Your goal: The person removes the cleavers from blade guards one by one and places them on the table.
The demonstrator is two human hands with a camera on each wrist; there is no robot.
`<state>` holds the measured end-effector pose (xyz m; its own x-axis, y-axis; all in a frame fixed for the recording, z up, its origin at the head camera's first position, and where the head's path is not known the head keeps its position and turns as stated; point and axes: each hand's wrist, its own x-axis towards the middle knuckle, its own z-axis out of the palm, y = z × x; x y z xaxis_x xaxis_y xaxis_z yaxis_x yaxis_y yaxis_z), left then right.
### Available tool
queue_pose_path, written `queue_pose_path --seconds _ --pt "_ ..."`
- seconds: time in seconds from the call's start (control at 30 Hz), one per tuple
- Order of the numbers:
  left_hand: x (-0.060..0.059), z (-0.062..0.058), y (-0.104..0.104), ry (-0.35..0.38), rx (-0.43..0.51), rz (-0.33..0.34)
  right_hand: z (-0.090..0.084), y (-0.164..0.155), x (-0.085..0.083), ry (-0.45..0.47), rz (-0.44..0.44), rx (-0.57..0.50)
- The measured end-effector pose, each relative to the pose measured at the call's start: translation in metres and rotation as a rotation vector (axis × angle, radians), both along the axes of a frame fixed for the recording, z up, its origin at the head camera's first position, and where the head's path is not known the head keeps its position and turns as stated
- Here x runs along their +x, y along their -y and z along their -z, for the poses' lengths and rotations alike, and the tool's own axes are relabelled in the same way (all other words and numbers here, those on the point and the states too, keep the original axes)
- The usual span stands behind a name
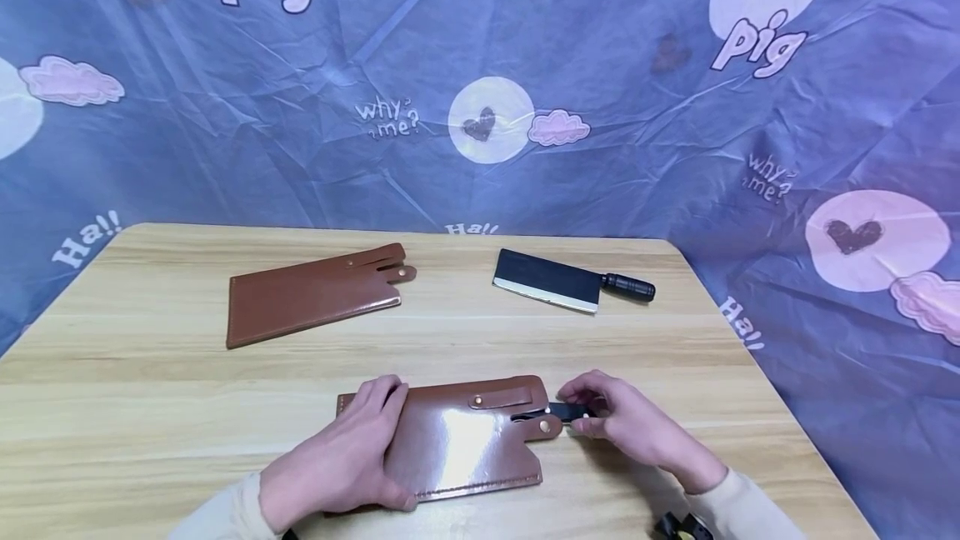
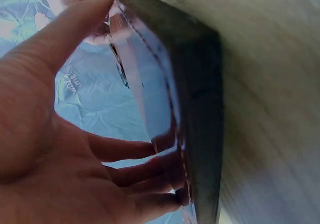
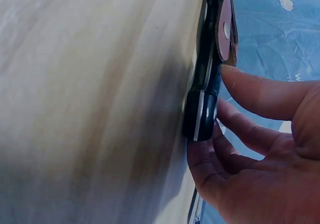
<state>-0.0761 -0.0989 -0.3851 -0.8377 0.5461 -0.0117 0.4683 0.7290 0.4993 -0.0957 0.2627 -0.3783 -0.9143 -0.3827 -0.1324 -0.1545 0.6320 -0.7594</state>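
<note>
A shiny brown leather knife sheath lies flat on the table, with the black handle of a knife sticking out of its right end. My left hand grips the sheath's left part, thumb at the near edge and fingers over the far edge. At the handle's end, my right hand holds it between thumb and fingers. The right wrist view shows the handle's butt beside the fingers and the snap strap near the thumb. Inside the sheath, the blade is hidden.
Farther back on the left lies a second brown sheath. A cleaver with a black handle rests at the back right, its blade pointing left. Behind the wooden table hangs a blue printed cloth.
</note>
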Motion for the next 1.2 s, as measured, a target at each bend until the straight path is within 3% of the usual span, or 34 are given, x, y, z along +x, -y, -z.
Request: queue_pose_path --seconds 0.27,0.53,0.77,0.97,1.2 --pt "0.0005 -0.0002 -0.0001 0.024 -0.043 0.022 0.0014 0.0032 -0.0007 -0.035 0.000 0.024" --pt "-0.0007 0.0001 0.0006 -0.141 -0.103 0.065 0.0016 0.0034 -0.0031 -0.013 -0.002 0.014" --pt "-0.0037 -0.0002 -0.0002 -0.185 -0.120 0.087 0.0042 0.0032 -0.0035 -0.020 0.006 0.003" --pt "-0.0032 -0.0008 -0.0015 -0.155 -0.105 0.082 0.0053 0.0037 -0.0036 -0.008 0.012 -0.005" --pt "-0.0025 -0.0034 -0.0013 -0.042 -0.080 0.021 -0.0005 0.0044 -0.0045 0.015 0.058 -0.010"
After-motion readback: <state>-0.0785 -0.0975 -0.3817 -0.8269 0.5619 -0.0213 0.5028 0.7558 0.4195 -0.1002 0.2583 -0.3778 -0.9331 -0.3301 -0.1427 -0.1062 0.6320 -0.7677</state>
